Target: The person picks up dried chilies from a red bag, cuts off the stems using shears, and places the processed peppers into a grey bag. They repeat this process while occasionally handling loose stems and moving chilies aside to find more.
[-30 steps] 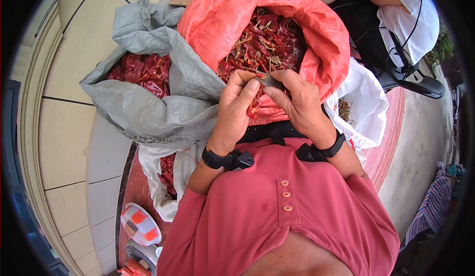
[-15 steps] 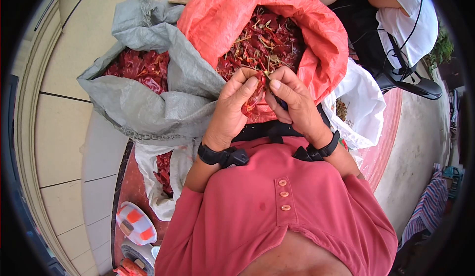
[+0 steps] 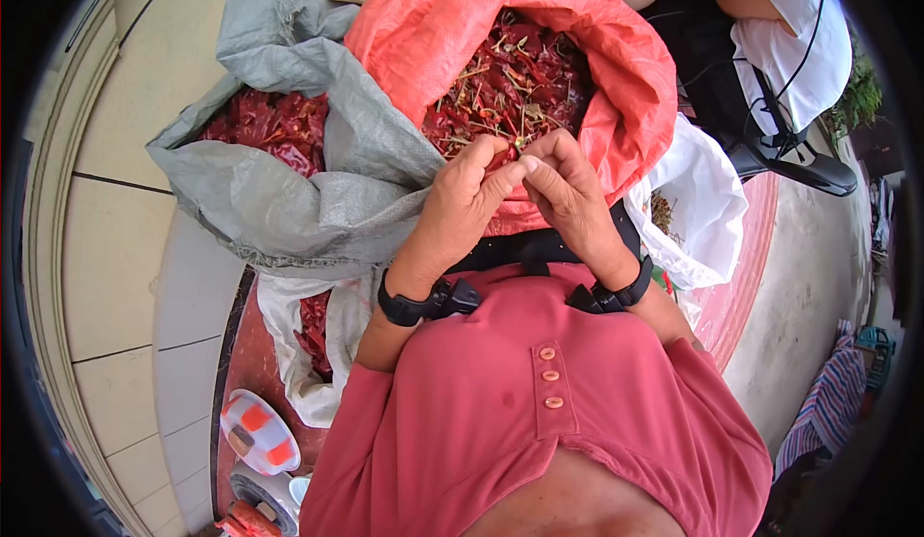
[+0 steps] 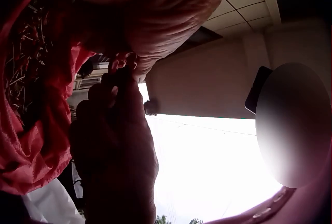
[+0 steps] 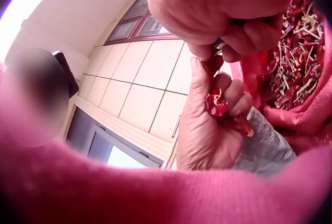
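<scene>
— Red and wrinkled, that dried chili point(image 5: 217, 102): where does it sit?

— In the left hand point(image 3: 460, 212). Seen from the right wrist, it lies against that hand's curled fingers point(image 5: 233, 95), which fold round it. The pod is torn, with its inner side showing.

— And the right hand point(image 3: 568, 198)?

— Its fingertips point(image 5: 205, 50) pinch the pod's upper end, just where the left thumb reaches up. So both grips are pressed together on the same chili, one cupping, one nipping the top. From the head view the two hands meet fingertip to fingertip in front of the person's chest.

— What lies beyond them?

— Directly behind the hands stands an orange woven sack point(image 3: 423, 27), its mouth rolled open, filled with dried red chilies and stems point(image 3: 505, 80). Just beside it on the person's left is a grey woven sack point(image 3: 289, 200), slumped open, with more red chilies point(image 3: 274, 128) inside; these look free of stems, though that is hard to tell for certain.

— Anything on the other side?

— A white plastic bag point(image 3: 707, 200) leans against the orange sack, with brownish stems point(image 3: 662, 212) showing in its opening. Each wrist carries a black strap point(image 3: 402, 308). The person wears a red shirt point(image 3: 539, 421), and a second person in white sits further off at the upper right.
</scene>
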`<state>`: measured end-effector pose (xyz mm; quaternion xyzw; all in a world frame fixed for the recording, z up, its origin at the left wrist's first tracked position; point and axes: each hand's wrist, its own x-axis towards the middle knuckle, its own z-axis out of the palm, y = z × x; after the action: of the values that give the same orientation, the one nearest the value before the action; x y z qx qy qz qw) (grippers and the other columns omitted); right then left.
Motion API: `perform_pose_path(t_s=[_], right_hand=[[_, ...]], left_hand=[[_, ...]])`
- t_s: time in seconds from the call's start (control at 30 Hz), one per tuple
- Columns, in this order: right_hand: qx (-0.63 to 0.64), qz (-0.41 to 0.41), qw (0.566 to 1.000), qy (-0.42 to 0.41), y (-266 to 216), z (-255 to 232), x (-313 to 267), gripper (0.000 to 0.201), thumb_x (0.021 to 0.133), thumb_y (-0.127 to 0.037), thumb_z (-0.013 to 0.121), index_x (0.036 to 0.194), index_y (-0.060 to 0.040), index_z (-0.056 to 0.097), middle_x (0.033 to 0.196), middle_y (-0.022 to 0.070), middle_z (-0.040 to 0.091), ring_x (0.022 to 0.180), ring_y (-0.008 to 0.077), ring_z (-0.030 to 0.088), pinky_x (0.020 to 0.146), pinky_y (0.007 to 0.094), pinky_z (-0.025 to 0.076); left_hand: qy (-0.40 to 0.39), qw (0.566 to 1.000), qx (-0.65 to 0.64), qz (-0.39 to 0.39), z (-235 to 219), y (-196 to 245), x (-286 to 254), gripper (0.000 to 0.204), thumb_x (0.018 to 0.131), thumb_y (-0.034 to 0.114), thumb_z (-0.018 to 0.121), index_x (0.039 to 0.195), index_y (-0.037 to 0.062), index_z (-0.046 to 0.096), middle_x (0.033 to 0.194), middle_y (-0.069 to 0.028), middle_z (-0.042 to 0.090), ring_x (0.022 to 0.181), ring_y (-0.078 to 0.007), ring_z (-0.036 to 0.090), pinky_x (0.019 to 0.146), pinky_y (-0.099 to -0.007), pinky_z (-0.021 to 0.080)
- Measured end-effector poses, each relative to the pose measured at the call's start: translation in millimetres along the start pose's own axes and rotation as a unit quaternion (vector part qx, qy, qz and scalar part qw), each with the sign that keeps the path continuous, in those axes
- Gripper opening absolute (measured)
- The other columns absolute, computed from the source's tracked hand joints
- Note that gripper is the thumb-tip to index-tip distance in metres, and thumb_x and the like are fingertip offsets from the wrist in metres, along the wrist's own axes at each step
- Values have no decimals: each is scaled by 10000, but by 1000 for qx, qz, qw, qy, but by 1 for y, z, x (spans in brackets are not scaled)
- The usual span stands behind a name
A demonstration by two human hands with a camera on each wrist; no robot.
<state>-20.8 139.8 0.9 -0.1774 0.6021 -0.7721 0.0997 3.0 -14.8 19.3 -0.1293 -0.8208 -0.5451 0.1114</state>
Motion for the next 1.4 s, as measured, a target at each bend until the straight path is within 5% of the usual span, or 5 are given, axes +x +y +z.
perform_pose_path(t_s=[0.27, 0.57, 0.77, 1.03, 1.4], right_hand=[[219, 131, 964, 67, -37, -43, 9, 240, 997, -340, 460, 912, -116, 456, 650, -10, 441, 396, 48, 275, 346, 196, 214], [59, 191, 971, 130, 11, -75, 15, 224, 996, -327, 466, 1016, -109, 421, 752, 41, 554, 412, 68, 386, 336, 212, 267], [142, 237, 955, 111, 42, -85, 20, 199, 1003, -302, 448, 1116, -142, 411, 792, 30, 558, 442, 68, 392, 355, 196, 284], [90, 250, 961, 79, 35, -74, 20, 367, 986, -287, 485, 1304, -121, 411, 779, 11, 513, 474, 59, 350, 389, 202, 276], [-499, 52, 842, 200, 62, -95, 95, 343, 826, -230, 648, 1012, -10, 461, 913, 238, 645, 867, 432, 617, 722, 512, 477]], left_hand=[[-29, 949, -298, -101, 1, -19, -17, 197, 1004, 217, 471, 987, 41, 559, 852, 10, 544, 667, -32, 391, 625, -188, 363], [194, 967, 147, -67, -78, 40, -15, 144, 945, 170, 562, 1008, 52, 614, 891, -32, 532, 760, -108, 534, 630, -246, 461], [251, 652, 712, -68, -179, -10, 3, 385, 870, 224, 648, 1222, 92, 562, 1037, -110, 571, 983, -267, 542, 831, -426, 440], [-83, 975, 207, 12, -64, 39, 27, 472, 868, 195, 602, 1293, 19, 498, 1239, -158, 545, 1178, -293, 504, 1000, -390, 382], [32, 802, 588, -97, -97, -57, 92, 531, 793, 344, 672, 1240, 88, 545, 1244, -270, 501, 1140, -464, 457, 963, -548, 365]])
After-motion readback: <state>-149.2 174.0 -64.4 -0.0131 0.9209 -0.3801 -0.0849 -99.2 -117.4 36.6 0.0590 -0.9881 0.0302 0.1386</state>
